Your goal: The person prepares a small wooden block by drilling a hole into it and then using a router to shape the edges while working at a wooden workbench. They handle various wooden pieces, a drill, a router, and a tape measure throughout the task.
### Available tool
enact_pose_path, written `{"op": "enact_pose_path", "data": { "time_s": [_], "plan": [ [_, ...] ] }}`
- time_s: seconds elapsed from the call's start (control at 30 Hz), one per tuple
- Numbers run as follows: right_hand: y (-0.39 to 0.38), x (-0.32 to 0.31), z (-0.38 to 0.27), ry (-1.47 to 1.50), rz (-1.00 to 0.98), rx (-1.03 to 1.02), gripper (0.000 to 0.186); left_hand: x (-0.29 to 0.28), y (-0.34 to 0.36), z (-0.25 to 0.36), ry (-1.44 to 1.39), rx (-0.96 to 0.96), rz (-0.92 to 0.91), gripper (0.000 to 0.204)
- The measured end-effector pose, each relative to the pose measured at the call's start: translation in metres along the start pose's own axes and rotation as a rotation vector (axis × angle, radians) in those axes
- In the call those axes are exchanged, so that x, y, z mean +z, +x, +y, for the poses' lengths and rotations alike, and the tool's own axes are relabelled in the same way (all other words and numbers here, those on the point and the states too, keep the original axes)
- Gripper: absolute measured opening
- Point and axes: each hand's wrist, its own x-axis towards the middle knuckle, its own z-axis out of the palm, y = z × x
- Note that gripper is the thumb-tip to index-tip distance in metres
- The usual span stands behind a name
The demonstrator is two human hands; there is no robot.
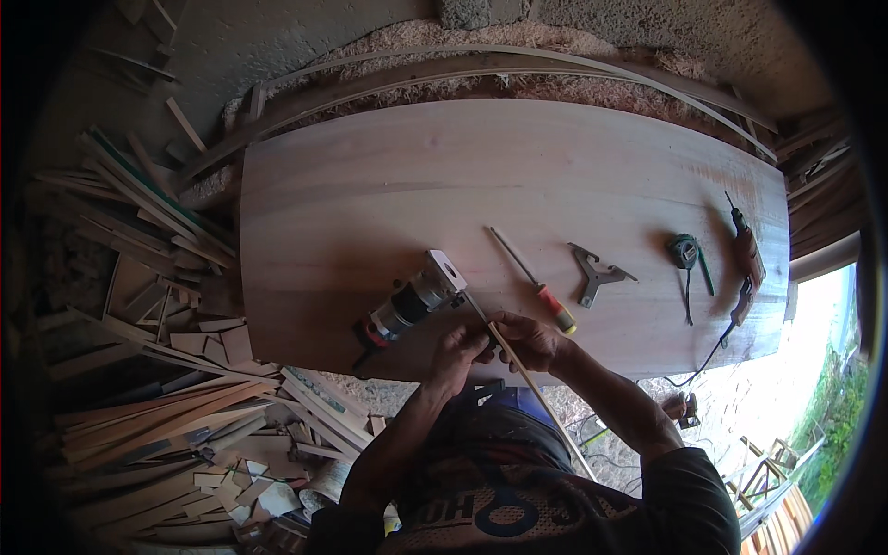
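A thin wooden strip [534, 387] slants from beside the router up near my waist and past my right side. My right hand [529, 340] is closed round it near its upper end. Right beside it, my left hand [457, 357] has its fingers curled in toward the strip; what they pinch is hidden. Just beyond my left hand, a trim router [410, 303] with a silver body and dark band lies on its side on the wooden panel [370, 213]. A screwdriver [548, 298] with a red and yellow handle lies just past my right hand.
Farther right on the panel are a Y-shaped metal bracket [597, 276], a tape measure [683, 250], a green pencil [706, 272] and a corded drill [746, 257]. Wood offcuts [166, 407] heap up at left. Shavings [462, 88] lie beyond the panel, under long curved strips.
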Motion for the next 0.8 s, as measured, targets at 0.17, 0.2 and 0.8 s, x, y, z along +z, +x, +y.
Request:
{"op": "enact_pose_path", "data": {
  "time_s": [0.17,0.2,0.8],
  "plan": [
    [-0.001,0.009,0.0,0.031,-0.019,-0.019,0.04,-0.005,0.002,-0.011,0.184,0.252,-0.036,0.013],
    [-0.001,0.009,0.002,0.03,-0.003,-0.019,0.043,-0.011,0.003,-0.017,0.245,0.303,-0.036,0.014],
    [0.008,0.012,0.002,0.014,0.083,-0.051,0.05,-0.005,-0.012,0.007,0.537,0.192,0.099,0.016]
  ]
}}
